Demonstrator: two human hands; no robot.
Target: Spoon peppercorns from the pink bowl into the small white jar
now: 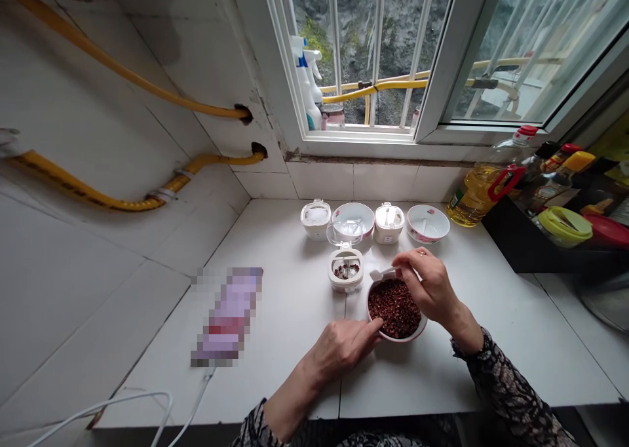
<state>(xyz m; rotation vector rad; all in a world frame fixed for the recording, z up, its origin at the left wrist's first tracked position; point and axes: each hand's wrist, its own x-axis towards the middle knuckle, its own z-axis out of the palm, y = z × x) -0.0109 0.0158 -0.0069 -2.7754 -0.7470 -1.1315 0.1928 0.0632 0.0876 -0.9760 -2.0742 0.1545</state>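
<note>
The bowl (pixel 400 339) stands on the near part of the surface (pixel 295 368), filled with loose red-brown grains (pixel 396 309). The left hand (pixel 341 345) clasps its near-left side, one digit lapping over the rim; the other digits are hard to see. The right hand's grip (pixel 425 280) pinches a small white spoon (pixel 381 274), whose head lies at the bowl's far rim, pointing toward an uncapped jar (pixel 346 286) with a few grains inside. Whether the spoon carries anything cannot be told.

With grains this loose, small, level spoonfuls would likely spill least. The left hand does best to hold the bowl firmly without tilting it, while the right keeps the spoon low and clear of the rim.
</note>
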